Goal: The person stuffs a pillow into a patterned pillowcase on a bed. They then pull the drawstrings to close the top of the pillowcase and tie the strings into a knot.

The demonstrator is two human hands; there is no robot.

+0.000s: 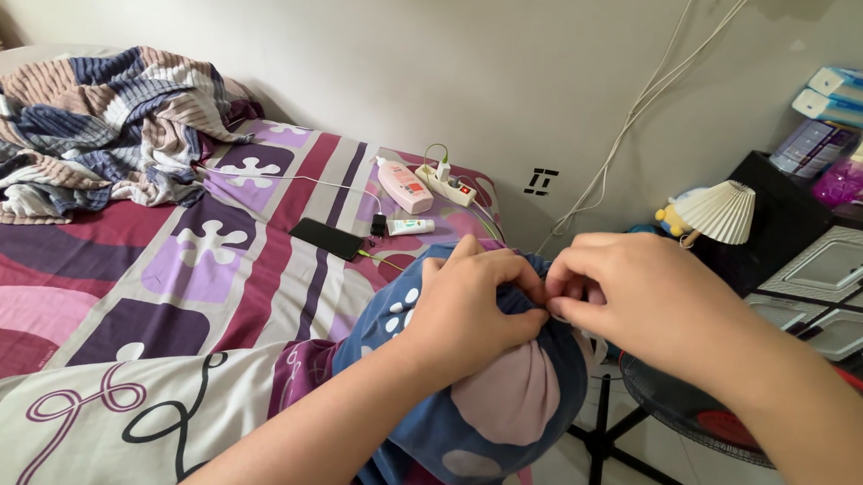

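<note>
Both forearms are cut off below, while the left hand [467, 311] and right hand [631, 292] pinch shut on the blue, pink-patched pillowcase [502, 408] bunched at the bed's [114, 298] near edge.

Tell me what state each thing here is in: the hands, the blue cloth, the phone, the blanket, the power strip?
Left hand: closed in a grip on the gathered blue cloth.
Right hand: fingers pinching the same gathered spot.
Blue cloth: bunched tight at the top, stretched over something rounded.
Phone: flat on the bed, screen dark.
Striped blanket: crumpled in a heap.
Power strip: on the bed, plug in it, red switch showing.
Fan: beside the bed, partly hidden.
</note>
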